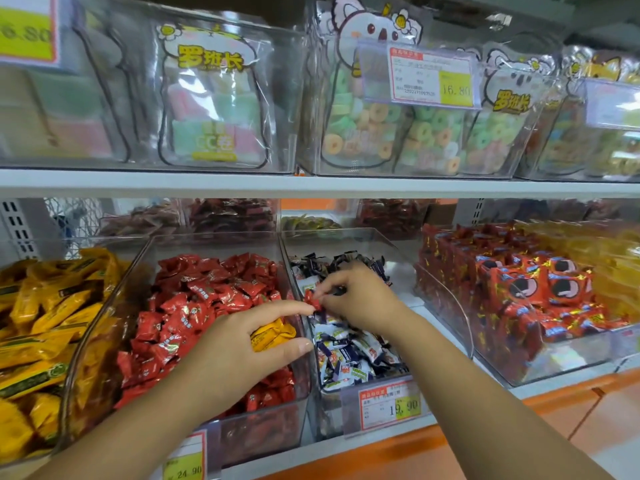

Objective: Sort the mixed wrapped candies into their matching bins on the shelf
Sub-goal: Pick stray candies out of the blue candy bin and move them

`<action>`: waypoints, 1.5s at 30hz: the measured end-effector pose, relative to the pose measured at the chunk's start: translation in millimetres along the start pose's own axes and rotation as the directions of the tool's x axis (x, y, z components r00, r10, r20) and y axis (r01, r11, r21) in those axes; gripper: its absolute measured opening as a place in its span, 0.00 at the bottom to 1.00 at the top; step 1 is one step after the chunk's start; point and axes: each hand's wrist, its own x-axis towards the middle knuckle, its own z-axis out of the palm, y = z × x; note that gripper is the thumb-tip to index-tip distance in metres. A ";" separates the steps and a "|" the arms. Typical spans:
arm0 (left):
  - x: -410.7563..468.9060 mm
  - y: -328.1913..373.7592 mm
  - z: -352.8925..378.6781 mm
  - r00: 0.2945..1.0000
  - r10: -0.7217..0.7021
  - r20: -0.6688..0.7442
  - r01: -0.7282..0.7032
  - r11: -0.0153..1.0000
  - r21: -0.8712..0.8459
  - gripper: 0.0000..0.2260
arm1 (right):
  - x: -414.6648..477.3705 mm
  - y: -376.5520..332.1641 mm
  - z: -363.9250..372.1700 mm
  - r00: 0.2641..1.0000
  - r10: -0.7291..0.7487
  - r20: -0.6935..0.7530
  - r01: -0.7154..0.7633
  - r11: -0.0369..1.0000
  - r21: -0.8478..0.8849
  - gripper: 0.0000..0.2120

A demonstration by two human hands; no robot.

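Lower shelf, hands:
- Right hand [349, 299]: we logged its thumb and forefinger pinching a red candy [312, 301]. The other fingers were curled.
- Red candy: we found it held in the air over the wall where the red bin [259, 433] meets the blue-white bin [329, 412].
- Left hand [242, 344]: we noted a yellow candy [272, 336] gripped under its curled middle fingers. The forefinger was stretched out to the red candy. We could not tell whether it touched. The thumb lay straight near the blue-white bin's wall.

Lower shelf, stock, left to right:
- Yellow heap [41, 323]: long yellow wrappers, beside the red bin.
- Red heap [207, 306]: we counted it as filling the red bin under the left hand.
- Blue-white heap [353, 355]: in its own bin, below the right hand.
- Red packets [536, 299]: stacked in the next clear bin to the right.
- Price tags: one reading 24.90 [185, 459] on the red bin and one reading 19.90 [388, 403] on the blue-white bin.

Upper shelf:
- Board [311, 185]: white.
- Bags [214, 98]: we listed clear bags of pastel sweets in clear boxes.
- Ring sweets [363, 126]: bagged, to the right of those.
- Tag reading 16.80 [433, 77].
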 end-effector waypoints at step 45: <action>-1.7 4.3 -4.0 0.987 -0.128 0.098 0.125 0.992 0.036 0.15 | -7.7 10.9 -4.8 0.724 -0.019 0.690 0.414 0.812 -0.412 0.26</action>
